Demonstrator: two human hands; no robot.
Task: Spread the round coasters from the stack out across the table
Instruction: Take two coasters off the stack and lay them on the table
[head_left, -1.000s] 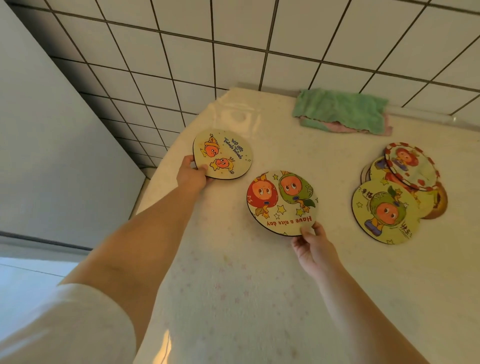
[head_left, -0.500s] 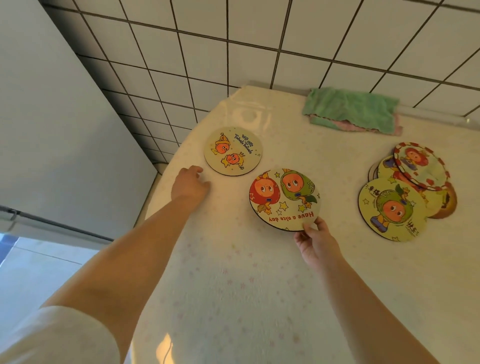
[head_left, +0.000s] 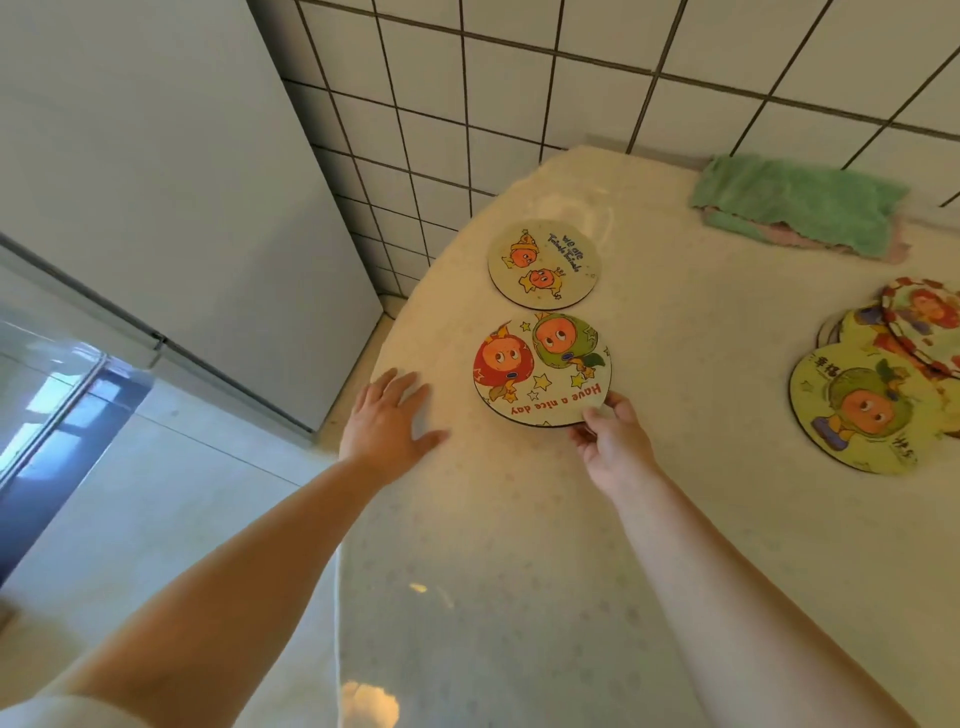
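Note:
A "Have a nice day" coaster with a red and a green cartoon figure lies near the table's left edge; my right hand pinches its near rim. Just beyond it a smaller yellow coaster with two orange figures lies flat by itself. My left hand rests flat on the table left of the held coaster, fingers spread, holding nothing. At the right, a fanned stack of coasters overlaps, with a yellow one showing a green-hooded figure nearest me.
A folded green cloth over a pink one lies at the back by the tiled wall. A white appliance stands left of the table, with floor below the table's curved left edge.
My left hand let go of the small yellow coaster and drew back to the table's left edge. The right hand carried the "Have a nice day" coaster leftward, close below the yellow one.

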